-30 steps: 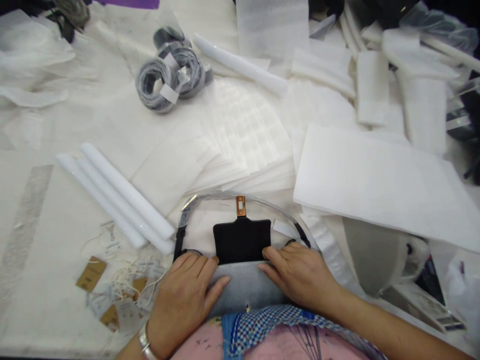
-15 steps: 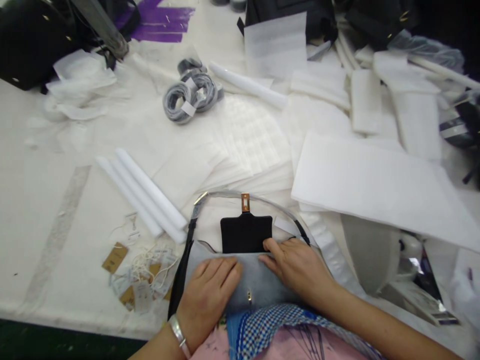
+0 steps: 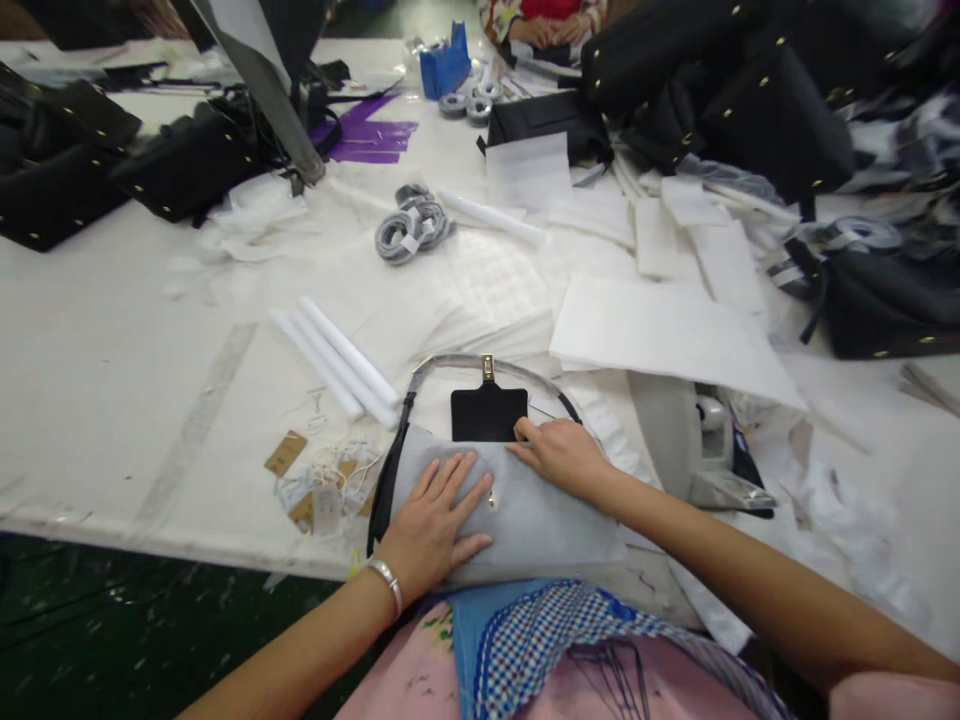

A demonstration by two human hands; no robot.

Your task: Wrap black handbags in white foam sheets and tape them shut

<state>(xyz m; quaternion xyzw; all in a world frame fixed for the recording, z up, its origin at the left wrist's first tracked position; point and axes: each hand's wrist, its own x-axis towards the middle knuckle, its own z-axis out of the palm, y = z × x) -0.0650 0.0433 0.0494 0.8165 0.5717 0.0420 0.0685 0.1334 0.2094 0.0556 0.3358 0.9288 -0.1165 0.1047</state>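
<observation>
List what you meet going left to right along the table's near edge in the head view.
Paper tags → left hand → right hand → grey device. The wrapped bag lies under both hands, so it is left out.

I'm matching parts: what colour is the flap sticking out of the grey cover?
Black flap, with a gold-toned clasp at its tip; clearest in the head view.

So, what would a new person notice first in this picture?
At the near edge of the table, the left hand lies flat on a grey bag and the right hand touches its black flap. Black bags pile up far right; white foam rolls lie left of the hands.
</observation>
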